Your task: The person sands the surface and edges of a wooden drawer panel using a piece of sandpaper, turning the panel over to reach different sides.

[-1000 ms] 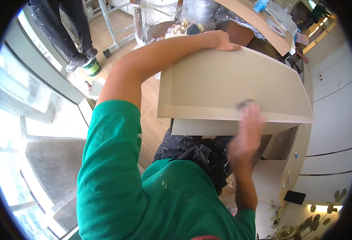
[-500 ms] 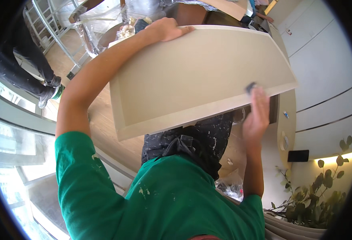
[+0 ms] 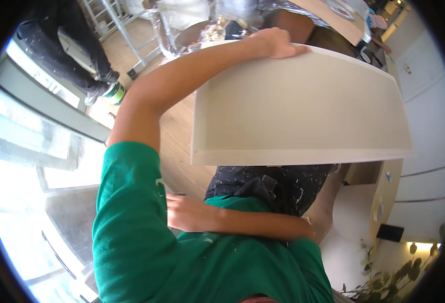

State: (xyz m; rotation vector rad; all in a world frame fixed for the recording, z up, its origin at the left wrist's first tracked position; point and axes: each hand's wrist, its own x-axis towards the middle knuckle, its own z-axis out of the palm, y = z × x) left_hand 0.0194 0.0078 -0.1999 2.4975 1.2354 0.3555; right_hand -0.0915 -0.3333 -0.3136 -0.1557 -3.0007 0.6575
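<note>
A large cream-coloured panel [image 3: 303, 106] with a raised border along its edges fills the upper middle of the view, held up in the air in front of the person and tilted so its long lower edge runs nearly level across the picture. Below and to the left of it comes the person's green, paint-flecked shirt [image 3: 182, 262], which takes up most of the lower half, and beneath the panel show dark trousers [image 3: 273, 184] speckled with pale spots. The wooden floor [image 3: 177, 146] lies under everything, running up to the bright window glazing [image 3: 25, 166] at the left rim. On the right stand white cabinet fronts [image 3: 424, 91], with a leafy plant [image 3: 384, 283] low in the corner. At the top left, another person's dark trouser legs [image 3: 61, 45] stand on the floor next to a green tin [image 3: 114, 92]. The left hand [image 3: 275, 43] is closed over the panel's top edge, arm stretched up to it, fingers curled over the far side. The right hand [image 3: 187, 213] is off the panel, drawn across the body against the green shirt near the left side; it looks loosely curled, though whether it holds anything cannot be told.
</note>
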